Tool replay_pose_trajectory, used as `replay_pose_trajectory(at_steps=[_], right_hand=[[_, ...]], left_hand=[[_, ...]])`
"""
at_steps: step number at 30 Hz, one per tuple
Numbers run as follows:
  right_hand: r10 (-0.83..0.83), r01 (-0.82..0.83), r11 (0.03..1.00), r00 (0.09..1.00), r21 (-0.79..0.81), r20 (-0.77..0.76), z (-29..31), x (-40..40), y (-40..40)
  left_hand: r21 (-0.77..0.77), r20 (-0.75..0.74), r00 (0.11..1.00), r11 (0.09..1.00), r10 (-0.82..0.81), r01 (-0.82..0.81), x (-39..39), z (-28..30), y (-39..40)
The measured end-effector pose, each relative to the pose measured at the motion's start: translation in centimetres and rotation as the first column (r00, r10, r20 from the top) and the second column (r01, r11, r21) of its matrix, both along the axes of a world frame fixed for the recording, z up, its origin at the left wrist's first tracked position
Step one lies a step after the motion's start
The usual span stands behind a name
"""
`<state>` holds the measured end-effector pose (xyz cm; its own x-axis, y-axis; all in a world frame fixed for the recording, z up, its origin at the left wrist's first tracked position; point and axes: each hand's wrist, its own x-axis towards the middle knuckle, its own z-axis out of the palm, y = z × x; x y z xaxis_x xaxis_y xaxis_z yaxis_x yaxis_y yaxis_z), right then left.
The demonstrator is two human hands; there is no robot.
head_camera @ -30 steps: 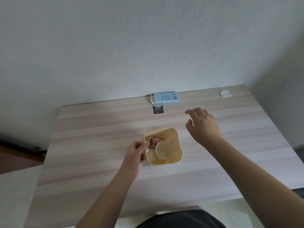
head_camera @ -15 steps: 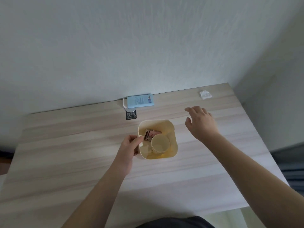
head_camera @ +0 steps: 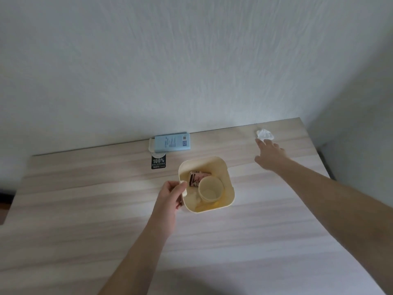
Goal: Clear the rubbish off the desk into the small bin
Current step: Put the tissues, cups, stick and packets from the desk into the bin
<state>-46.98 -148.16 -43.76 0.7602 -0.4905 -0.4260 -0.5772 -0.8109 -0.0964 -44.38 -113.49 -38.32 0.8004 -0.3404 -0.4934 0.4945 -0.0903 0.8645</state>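
A small cream bin (head_camera: 228, 195) stands mid-desk, holding a paper cup (head_camera: 211, 189) and a pink-and-brown wrapper (head_camera: 196, 178). My left hand (head_camera: 171, 193) grips the bin's left rim, thumb over the edge. Far right at the back lies a crumpled white tissue (head_camera: 265, 134). My right hand (head_camera: 270, 155) stretches toward it with fingers extended, fingertips just at its near edge. A light blue box (head_camera: 171, 142) lies by the wall, with a black "100%" tag (head_camera: 158, 162) in front of it.
The pale wooden desk (head_camera: 255, 231) runs up to a white wall at the back, and another wall closes in on the right. The desk's right edge falls close beyond the tissue.
My right hand has reached out from beside the bin to the tissue at the back right. The left hand stays on the bin's rim. The view has shifted right.
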Motion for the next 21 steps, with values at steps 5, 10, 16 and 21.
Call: replay_pose_trajectory(at_steps=[5,10,16,21], right_hand=[[-0.010,0.009,1.000,0.999,-0.017,-0.031,-2.0,2.4,-3.2],[0.011,-0.016,0.999,0.987,-0.030,-0.158,-3.5,3.4,-4.9],[0.121,-0.118,0.971,0.993,-0.208,0.001,-5.0,2.1,-5.3],[-0.041,0.035,0.998,0.993,0.051,0.111,-4.2,0.6,-4.4]], left_hand=[[0.040,0.053,0.999,0.999,-0.011,0.009,0.9,-0.1,0.0],[0.087,0.089,0.995,0.995,0.033,-0.041,1.2,-0.1,0.0],[0.126,0.064,0.997,0.991,0.046,-0.054,1.0,-0.5,0.0],[0.120,0.045,0.998,0.992,0.039,-0.044,0.9,-1.0,-0.3]])
